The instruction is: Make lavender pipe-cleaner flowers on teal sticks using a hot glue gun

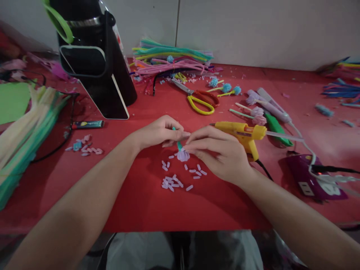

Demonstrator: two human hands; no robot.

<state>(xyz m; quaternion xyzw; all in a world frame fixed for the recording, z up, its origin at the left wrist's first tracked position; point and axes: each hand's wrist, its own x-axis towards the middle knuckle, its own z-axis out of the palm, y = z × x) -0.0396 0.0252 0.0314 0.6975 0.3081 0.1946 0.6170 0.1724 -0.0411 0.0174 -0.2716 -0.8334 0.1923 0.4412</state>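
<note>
Left hand: the person's left hand (165, 131) has its thumb and fingers pressed together, pinching the teal stem (179, 145).
Right hand: the right hand (221, 152) bunches its fingertips at the upper edge of the flower head; whether they grip that edge or a loose piece cannot be told.
Flower head: the lilac flower head (183, 155) is at the lower end of the stem, between the hands, just above the red tabletop (202, 210); it serves as the clock's centre, with 12 toward the wall.
Loose pieces: a pile of lilac pieces (171, 183) lies at 7 o'clock, with others scattered near 5.
Glue gun: the yellow glue gun (232, 128) rests at 2 o'clock, its nozzle pointing toward 9.
Scissors: the scissors (201, 104) lie at 1 o'clock.
Other flowers: 3 blue flowers (226, 88) lie farther off at 1 o'clock, and pink and lilac flowers (258, 116) at 2.
Step in hand: apparently setting or pressing lilac pieces around the head.
Next move: it calls for a steady stem and light fingertip pressure, so that the pieces already seated do not shift.
</note>
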